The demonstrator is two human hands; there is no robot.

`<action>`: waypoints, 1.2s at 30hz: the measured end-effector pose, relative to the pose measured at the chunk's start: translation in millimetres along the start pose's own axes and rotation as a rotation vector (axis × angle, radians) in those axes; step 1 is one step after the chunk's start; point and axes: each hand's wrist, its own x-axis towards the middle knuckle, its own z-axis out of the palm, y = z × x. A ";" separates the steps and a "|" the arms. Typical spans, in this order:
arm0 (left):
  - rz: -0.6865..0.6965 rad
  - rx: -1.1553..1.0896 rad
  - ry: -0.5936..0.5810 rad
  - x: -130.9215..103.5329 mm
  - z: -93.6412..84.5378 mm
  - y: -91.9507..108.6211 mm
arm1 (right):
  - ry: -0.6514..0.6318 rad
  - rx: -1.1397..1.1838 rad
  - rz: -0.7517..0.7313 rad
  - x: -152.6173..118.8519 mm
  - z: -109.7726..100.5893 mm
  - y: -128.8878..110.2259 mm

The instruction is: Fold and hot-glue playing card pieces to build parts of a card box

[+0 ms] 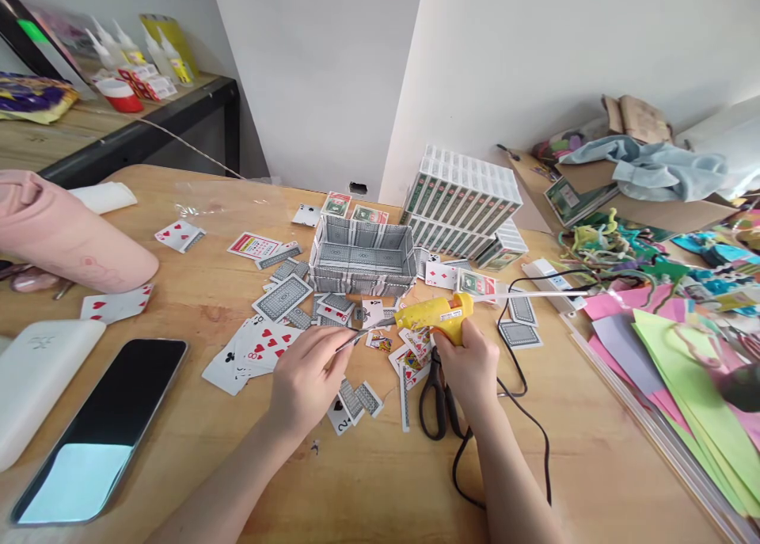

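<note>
My right hand (469, 366) is wrapped round the handle of a yellow glue gun (432, 314), which has a long clear glue stick out of its back end. The gun's nozzle points left, at a small card piece (355, 339) pinched in my left hand (309, 374). Just beyond both hands stands an open box made of grey-patterned cards (363, 281). Whole and cut playing cards (283, 297) lie scattered around it. Black-handled scissors (433, 405) rest on the table below my right hand.
Stacked card packs (463, 192) stand behind the box. A phone (104, 425), a white case (44, 378) and a pink roll (71, 235) lie at left. The black cord (537, 425) loops at right, near coloured paper sheets (689, 401) and a power strip (549, 279).
</note>
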 end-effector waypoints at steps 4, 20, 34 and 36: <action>-0.004 0.003 0.007 -0.2 0.6 -0.2 | -0.006 0.007 0.002 -0.5 0.1 0.2; -0.006 -0.010 0.010 -1.4 1.5 -1.0 | 0.004 -0.009 -0.013 -0.1 0.5 1.8; 0.010 -0.006 0.026 -3.1 1.5 -2.1 | 0.037 -0.035 -0.031 -1.0 -1.1 1.4; 0.014 -0.007 0.032 -3.1 1.4 -2.0 | 0.043 -0.035 -0.032 -1.2 -1.1 1.5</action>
